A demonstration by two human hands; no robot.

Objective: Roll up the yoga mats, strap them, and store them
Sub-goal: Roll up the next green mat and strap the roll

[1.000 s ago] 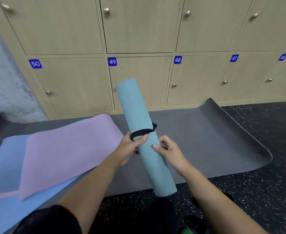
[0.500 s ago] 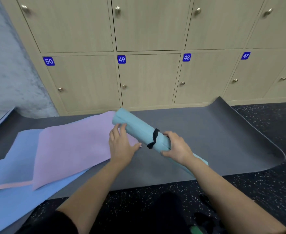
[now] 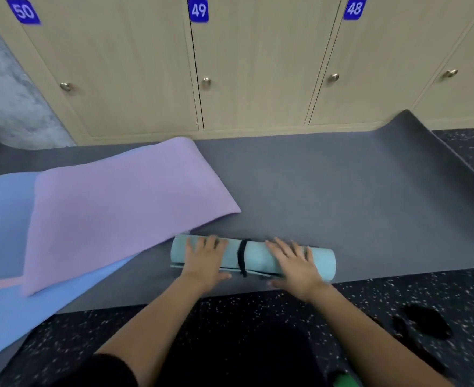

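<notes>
The left hand (image 3: 205, 261) and right hand (image 3: 294, 265) lie spread flat on the teal roll (image 3: 258, 255), where even pressure beside the black strap (image 3: 242, 256) should tighten it.

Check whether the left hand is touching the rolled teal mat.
Touching. The head view shows the left hand lying flat on the rolled teal mat, fingers spread over it.

Your head cam (the only view) tilts down and forward, close over the gray mat (image 3: 342, 205); lockers (image 3: 258, 65) face you.

A black sleeve (image 3: 104, 371) ends above the bare left forearm (image 3: 157, 311).
</notes>
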